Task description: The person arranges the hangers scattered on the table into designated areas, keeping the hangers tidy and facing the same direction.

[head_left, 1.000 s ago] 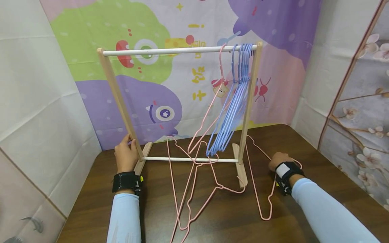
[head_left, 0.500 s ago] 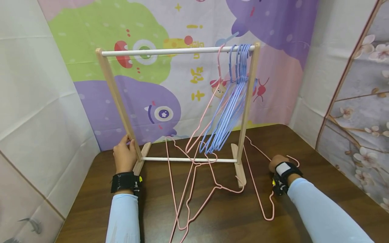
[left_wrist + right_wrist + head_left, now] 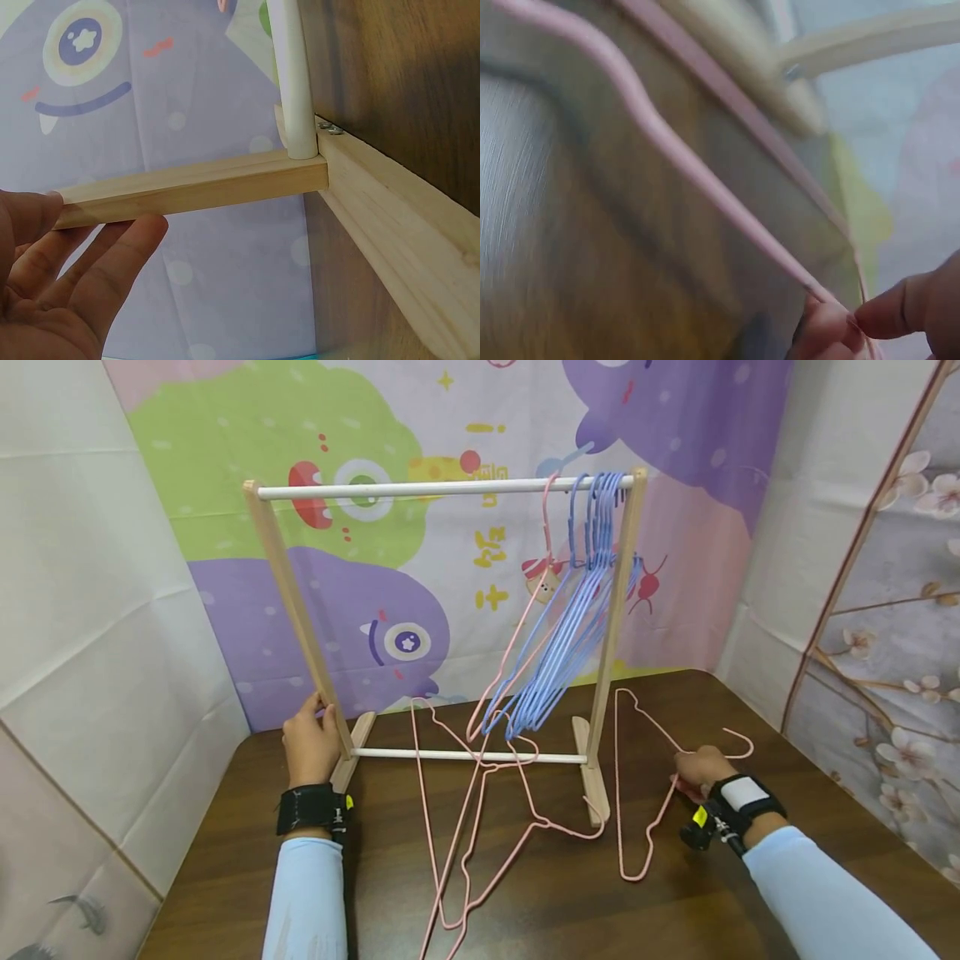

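My left hand (image 3: pixel 311 745) holds the left wooden post (image 3: pixel 296 606) of a small clothes rack low down; in the left wrist view the thumb lies on one side of the post (image 3: pixel 187 187) and the fingers on the other. At the right, my right hand (image 3: pixel 703 770) pinches a pink clothes hanger (image 3: pixel 619 785) near the base of its hook, with thumb and fingers meeting on the wire in the right wrist view. One pink hanger (image 3: pixel 512 639) and several blue hangers (image 3: pixel 573 635) hang from the rack's white top bar (image 3: pixel 420 488), the blue ones bunched at its right end.
Several more pink hangers (image 3: pixel 468 860) lie tangled on the brown table (image 3: pixel 570 902), partly across the rack's lower white bar (image 3: pixel 397 753). The rack's right foot (image 3: pixel 592 785) stands between them and the held hanger. A cartoon cloth (image 3: pixel 345 610) hangs behind.
My right hand has shifted slightly right, turning the pink hanger and raising it; its hook now shows fully beyond the hand. The hanging blue hangers have swung and spread a little. My left hand stays put.
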